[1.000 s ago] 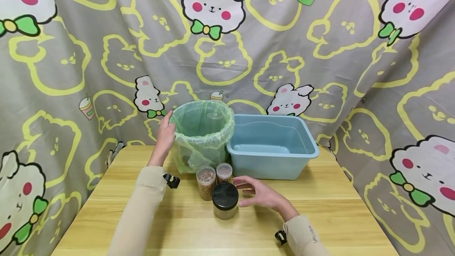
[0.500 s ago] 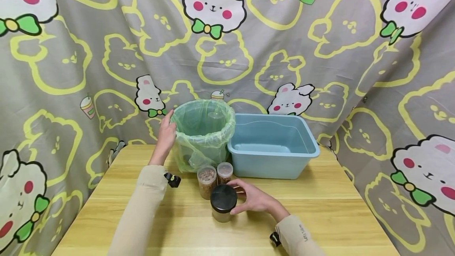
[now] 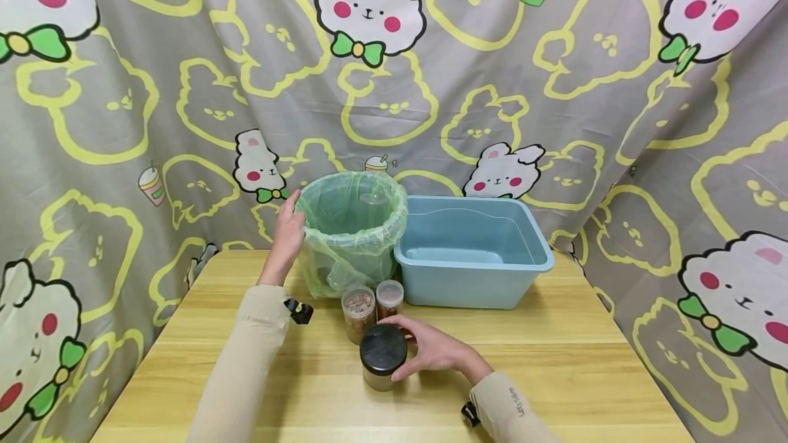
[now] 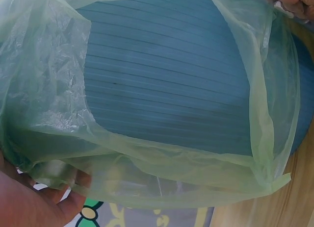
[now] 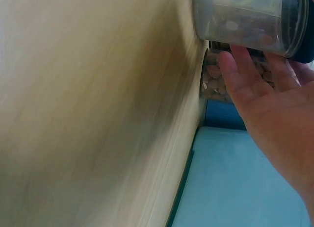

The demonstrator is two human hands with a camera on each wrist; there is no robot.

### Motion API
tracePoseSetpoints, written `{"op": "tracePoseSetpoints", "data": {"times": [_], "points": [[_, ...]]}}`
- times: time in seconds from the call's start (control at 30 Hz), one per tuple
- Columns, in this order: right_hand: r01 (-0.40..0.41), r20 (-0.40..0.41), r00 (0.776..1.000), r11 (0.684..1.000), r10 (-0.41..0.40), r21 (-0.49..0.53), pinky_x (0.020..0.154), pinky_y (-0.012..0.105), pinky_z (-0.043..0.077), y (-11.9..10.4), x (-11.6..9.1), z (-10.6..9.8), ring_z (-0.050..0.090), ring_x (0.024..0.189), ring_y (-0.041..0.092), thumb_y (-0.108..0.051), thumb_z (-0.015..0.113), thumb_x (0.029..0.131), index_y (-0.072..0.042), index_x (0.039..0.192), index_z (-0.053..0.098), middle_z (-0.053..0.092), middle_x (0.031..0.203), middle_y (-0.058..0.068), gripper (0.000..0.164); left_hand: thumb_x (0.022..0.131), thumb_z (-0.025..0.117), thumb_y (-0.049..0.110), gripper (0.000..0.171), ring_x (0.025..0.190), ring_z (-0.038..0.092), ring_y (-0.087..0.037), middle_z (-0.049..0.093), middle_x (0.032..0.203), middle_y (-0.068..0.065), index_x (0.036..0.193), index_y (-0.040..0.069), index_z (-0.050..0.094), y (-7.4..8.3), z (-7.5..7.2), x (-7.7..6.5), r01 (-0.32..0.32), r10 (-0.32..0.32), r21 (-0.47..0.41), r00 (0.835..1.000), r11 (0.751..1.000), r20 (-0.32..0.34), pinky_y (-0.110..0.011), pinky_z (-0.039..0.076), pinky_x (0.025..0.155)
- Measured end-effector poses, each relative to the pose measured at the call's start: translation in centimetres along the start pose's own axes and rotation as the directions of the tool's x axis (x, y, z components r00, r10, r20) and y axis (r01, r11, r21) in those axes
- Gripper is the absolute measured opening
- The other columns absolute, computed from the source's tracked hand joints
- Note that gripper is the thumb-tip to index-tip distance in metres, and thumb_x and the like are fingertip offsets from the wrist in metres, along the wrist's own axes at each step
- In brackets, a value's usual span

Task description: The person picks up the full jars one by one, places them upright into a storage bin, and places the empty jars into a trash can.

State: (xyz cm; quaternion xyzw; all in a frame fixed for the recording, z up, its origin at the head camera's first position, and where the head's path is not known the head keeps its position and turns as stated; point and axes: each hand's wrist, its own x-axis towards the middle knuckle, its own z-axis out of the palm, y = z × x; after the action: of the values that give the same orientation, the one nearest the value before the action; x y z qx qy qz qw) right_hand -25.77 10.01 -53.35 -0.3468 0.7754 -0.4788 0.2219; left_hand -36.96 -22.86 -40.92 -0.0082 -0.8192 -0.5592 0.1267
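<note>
Your right hand [image 3: 431, 348] has thumb and fingers clasped round the black-lidded jar [image 3: 382, 354] on the table [image 3: 308, 388], near side of two other jars [image 3: 359, 314]; your left hand [image 3: 286, 232] touches the green-bagged bin [image 3: 363, 265] at the rim, can't tell if fingers grip.

A wood-grain table [image 3: 591, 378] bears bin [image 3: 363, 266], tub [image 3: 464, 289], jars [image 3: 360, 316].
</note>
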Motion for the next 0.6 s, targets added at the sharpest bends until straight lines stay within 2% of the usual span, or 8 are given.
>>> {"op": "tracePoseSetpoints", "data": {"times": [0.23,0.4,0.6], "points": [[-0.025,-0.017,1.0,0.998,0.024,-0.052,0.114,0.041,0.04,0.0,-0.1,0.0,0.054,0.132,0.014,-0.027,0.094,0.076,-0.037,0.148,0.046,0.058,0.141,-0.011,0.087,0.105,0.03,0.014,0.064,0.157,0.017,-0.034,0.014,0.173,-0.014,0.167,0.015,0.018,0.0,0.0,0.0,-0.003,0.003,0.0,1.0,1.0,0.002,-0.056,0.018,0.125],[-0.021,-0.026,0.999,0.999,0.02,-0.042,0.115,0.043,0.04,-0.4,-0.2,-0.2,0.055,0.132,0.015,-0.025,0.094,0.075,-0.036,0.148,0.047,0.059,0.14,-0.013,0.087,0.105,0.03,0.014,0.064,0.148,0.025,-0.037,0.015,0.173,-0.014,0.167,0.014,0.019,-0.1,0.0,0.0,-0.004,0.004,-0.011,1.0,1.0,0.0,-0.054,0.022,0.119],[0.017,-0.045,0.999,0.998,-0.019,-0.062,0.116,0.043,0.041,-1.5,-0.3,-0.8,0.055,0.132,0.016,-0.028,0.095,0.074,-0.031,0.149,0.047,0.059,0.141,-0.012,0.09,0.105,0.029,0.014,0.063,0.15,0.024,-0.036,0.014,0.173,-0.014,0.167,0.015,0.018,0.0,0.0,-0.1,-0.005,0.005,-0.013,1.0,1.0,0.0,-0.055,0.022,0.119]]}}
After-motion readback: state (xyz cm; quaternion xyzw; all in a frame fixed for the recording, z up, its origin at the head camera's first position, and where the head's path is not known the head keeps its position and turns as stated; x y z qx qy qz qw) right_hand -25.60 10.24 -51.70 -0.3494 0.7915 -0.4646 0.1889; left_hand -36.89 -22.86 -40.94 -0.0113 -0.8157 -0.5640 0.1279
